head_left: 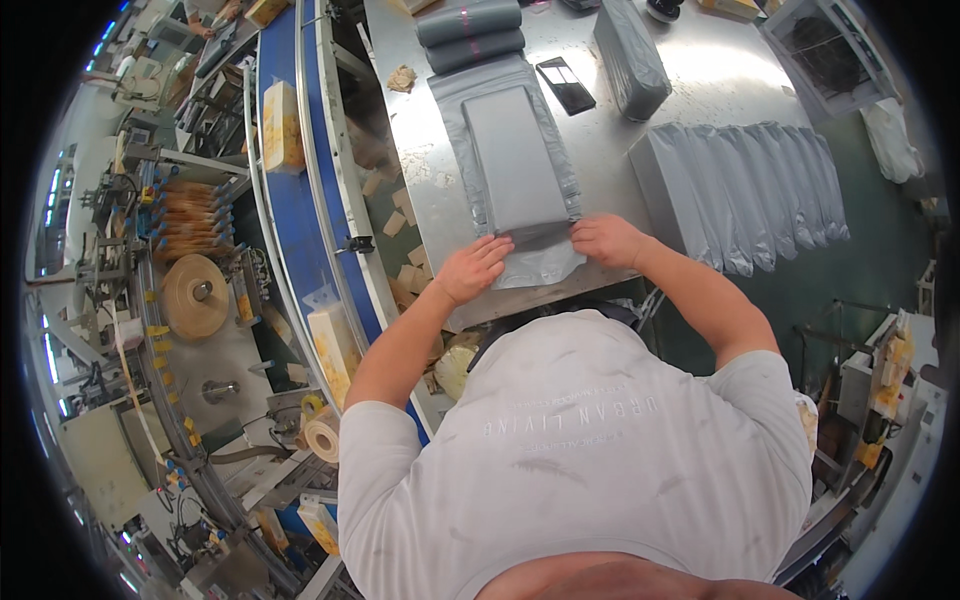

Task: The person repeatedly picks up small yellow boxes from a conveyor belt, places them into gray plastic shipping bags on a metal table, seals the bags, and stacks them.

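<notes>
A silver-grey plastic mailing bag (537, 262) lies on the metal table, its mouth end toward me and hanging near the table's front edge. Inside or under its film sits a long flat block shape (515, 150), with the film drawn smooth over it. My left hand (475, 268) is at the left side of the bag's near end, fingers together on the film and thumb hidden. At the opposite corner my right hand (608, 240) pinches the bag's edge, fingers curled.
Rolls of grey bags (470, 35) lie behind the bag, with a black phone (565, 85) beside them. A wrapped grey package (632, 60) stands farther back. Filled grey bags (740, 195) are lined up on the right. Left of the table runs a blue conveyor (283, 205) carrying yellow-white packs (283, 128).
</notes>
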The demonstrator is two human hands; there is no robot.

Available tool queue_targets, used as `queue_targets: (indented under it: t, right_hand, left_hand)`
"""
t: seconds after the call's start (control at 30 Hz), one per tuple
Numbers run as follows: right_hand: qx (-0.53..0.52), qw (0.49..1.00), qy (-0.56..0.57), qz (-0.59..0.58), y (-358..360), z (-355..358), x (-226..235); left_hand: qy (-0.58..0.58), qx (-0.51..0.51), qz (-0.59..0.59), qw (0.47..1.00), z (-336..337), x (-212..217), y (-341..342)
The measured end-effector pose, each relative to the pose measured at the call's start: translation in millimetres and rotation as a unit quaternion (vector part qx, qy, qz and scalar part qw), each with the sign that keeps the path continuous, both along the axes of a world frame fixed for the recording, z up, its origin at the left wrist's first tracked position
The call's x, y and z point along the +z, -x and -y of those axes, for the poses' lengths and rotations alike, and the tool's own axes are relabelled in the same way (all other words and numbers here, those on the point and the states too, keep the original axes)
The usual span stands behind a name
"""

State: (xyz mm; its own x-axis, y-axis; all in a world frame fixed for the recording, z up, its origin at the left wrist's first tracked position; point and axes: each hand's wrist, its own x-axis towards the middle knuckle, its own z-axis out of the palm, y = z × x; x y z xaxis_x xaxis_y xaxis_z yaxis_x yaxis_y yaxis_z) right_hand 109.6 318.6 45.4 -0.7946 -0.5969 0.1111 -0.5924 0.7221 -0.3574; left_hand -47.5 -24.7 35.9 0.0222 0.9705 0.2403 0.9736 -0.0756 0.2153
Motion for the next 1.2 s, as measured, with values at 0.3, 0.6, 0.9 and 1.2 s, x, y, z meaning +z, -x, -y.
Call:
queue_targets:
  t: [0.3, 0.6, 0.9, 1.2]
  right_hand:
    - [-0.573, 0.634, 0.456, 0.252, 41.2, 38.5, -41.4]
    - [-0.543, 0.748, 0.379, 0.034, 46.9, 57.7, -83.9]
    - [-0.526, 0.819, 0.185, -0.136, -98.6, 36.2, 60.3]
    - [-0.461, 0.842, 0.243, 0.136, -59.3, 92.3, 47.3]
  left_hand:
    - [-0.03, 0.509, 0.595, 0.621, -51.2, -53.6, 8.7]
    - [-0.16, 0.417, 0.541, 0.712, -103.8, -24.6, -46.9]
    - [0.074, 0.154, 0.563, 0.809, -71.6, 12.5, -81.8]
    - [0.199, 0.157, 0.542, 0.801, -75.1, -6.6, -82.7]
